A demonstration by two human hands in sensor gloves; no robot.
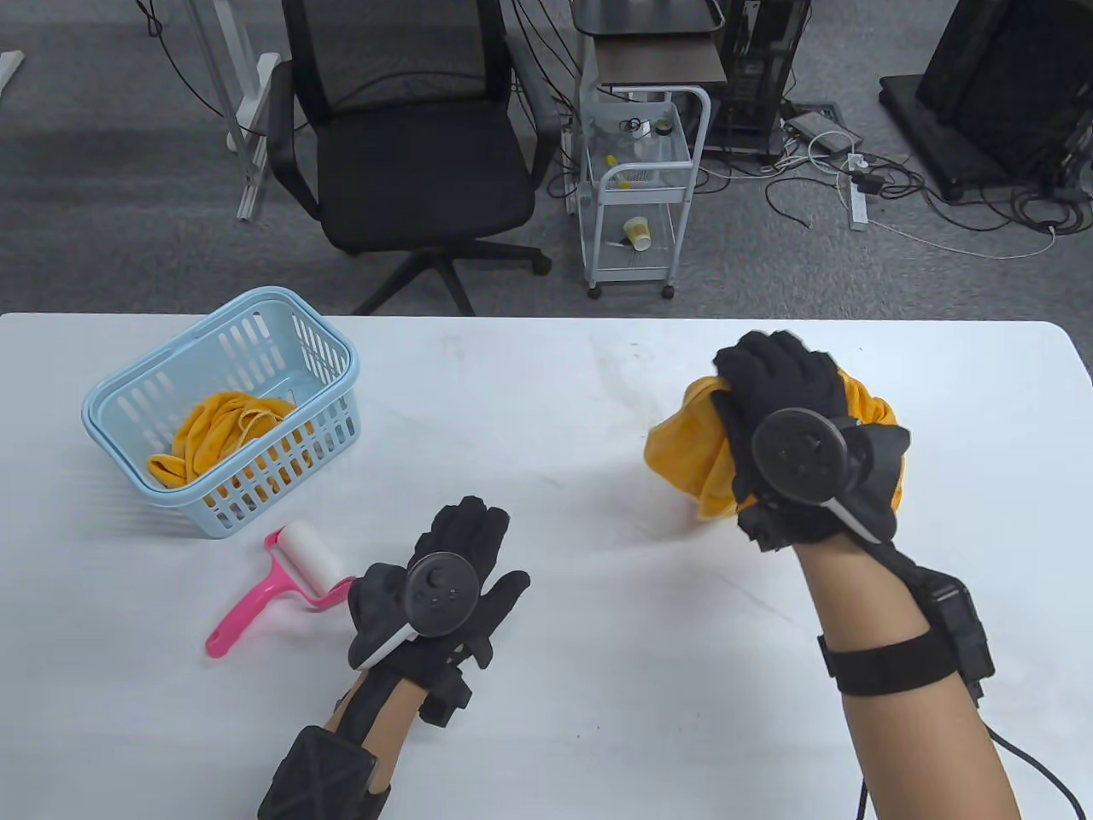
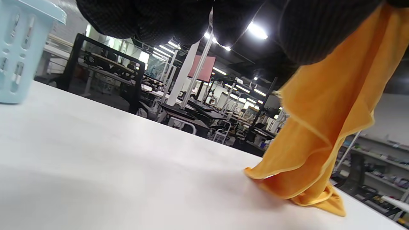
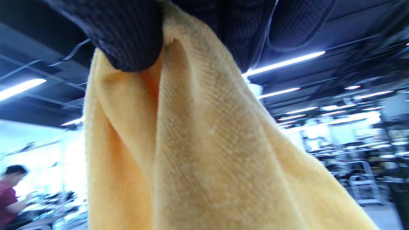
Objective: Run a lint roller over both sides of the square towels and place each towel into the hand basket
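Note:
My right hand [image 1: 773, 376] grips a bunched orange towel [image 1: 683, 453] at the right of the white table [image 1: 546, 683]. The left wrist view shows that towel [image 2: 322, 127] hanging with its lower corner on the tabletop. In the right wrist view the cloth [image 3: 198, 153] is pinched between my gloved fingers [image 3: 127, 38]. My left hand [image 1: 465, 534] rests flat on the table, fingers straight, holding nothing. A pink lint roller [image 1: 277, 585] with a white roll lies just left of it. A light blue hand basket [image 1: 128, 401] at the left holds another orange towel [image 1: 222, 431].
Beyond the table's far edge stand a black office chair [image 1: 410, 145] and a white trolley [image 1: 640, 188], with cables on the floor. A person in a red top [image 3: 9, 198] shows far off in the right wrist view.

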